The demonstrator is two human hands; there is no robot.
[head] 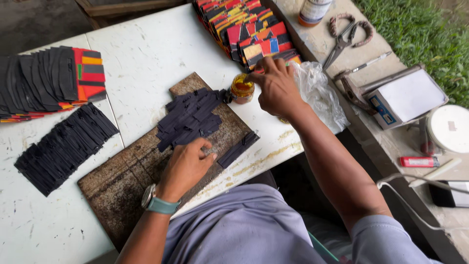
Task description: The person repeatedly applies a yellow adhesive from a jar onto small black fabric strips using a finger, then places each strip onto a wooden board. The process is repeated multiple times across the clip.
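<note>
- Your left hand (188, 164) rests on the stained brown board (122, 181), fingers curled down at the near edge of the pile of black strips (190, 120). The fingertips press on or beside the nearest strips; I cannot tell whether one is actually pinched in the grip.
- A watch with a teal strap (157, 201) sits on your left wrist.
- Your right hand (276, 88) is reached out to the far side, over the small glass jar of amber glue (242, 88). Its fingers are drawn together toward the jar's mouth, as if pinching something thin; what the grip holds is hidden by the hand.
- The jar stands on the white worktop (146, 54), just beside the far right corner of the board and touching the edge of the strip pile.
- A single longer black strip (238, 149) lies slanted at the right edge of the board, apart from the pile.
- A crumpled clear plastic bag (320, 93) lies just right of your right hand.
- Stacks of coloured pieces (244, 27), red, yellow, blue and black, stand beyond the jar.
- At far left, a fanned row of black pieces (39, 78) ends in a red and orange one; a second row of black strips (66, 146) lies nearer.
- On the concrete ledge (391, 142) to the right lie scissors (347, 36), a red lighter (419, 162) and a small scale (405, 95).
</note>
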